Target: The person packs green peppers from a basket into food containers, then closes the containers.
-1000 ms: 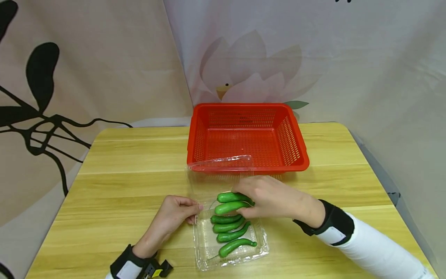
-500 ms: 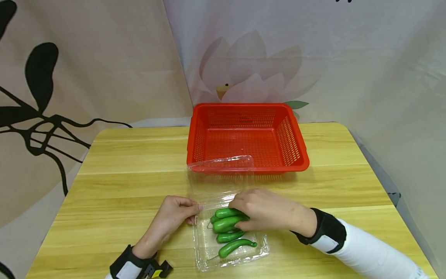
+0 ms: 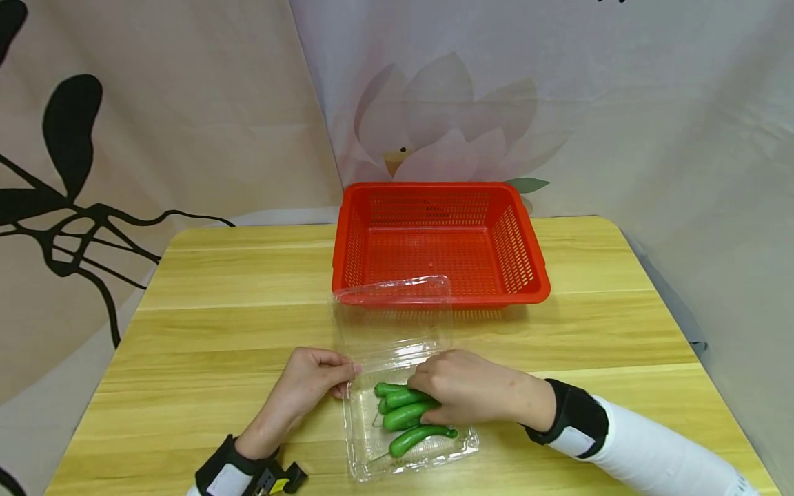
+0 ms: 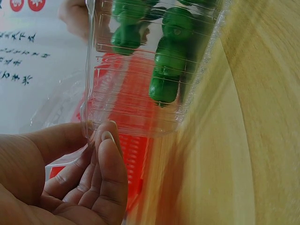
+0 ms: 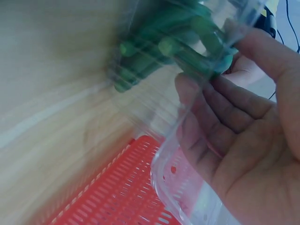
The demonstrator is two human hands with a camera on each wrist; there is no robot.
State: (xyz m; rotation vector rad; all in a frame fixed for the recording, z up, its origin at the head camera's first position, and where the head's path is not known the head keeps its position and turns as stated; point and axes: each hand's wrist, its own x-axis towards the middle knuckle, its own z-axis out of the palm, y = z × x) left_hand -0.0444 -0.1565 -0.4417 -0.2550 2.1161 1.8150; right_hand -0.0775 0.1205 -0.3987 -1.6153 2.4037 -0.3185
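Observation:
In the head view, a clear hinged plastic box lies open with several green chili peppers in its near half. My left hand pinches the box's left rim between thumb and fingers, as the left wrist view also shows. Inside the box, my right hand grips two peppers by their right ends, thumb on the near side. These lie over other peppers, which they partly hide. One pepper rests apart, nearest the front rim. Through the clear plastic, the left wrist view shows peppers from their ends.
A red slotted basket stands at the back of the wooden table. The box's raised clear lid leans toward the basket and overlaps its front rim in view. A printed cloth hangs behind the table.
My right hand has moved toward the front of the box, lowering the two gripped peppers onto the others. My left hand has stayed on the rim.

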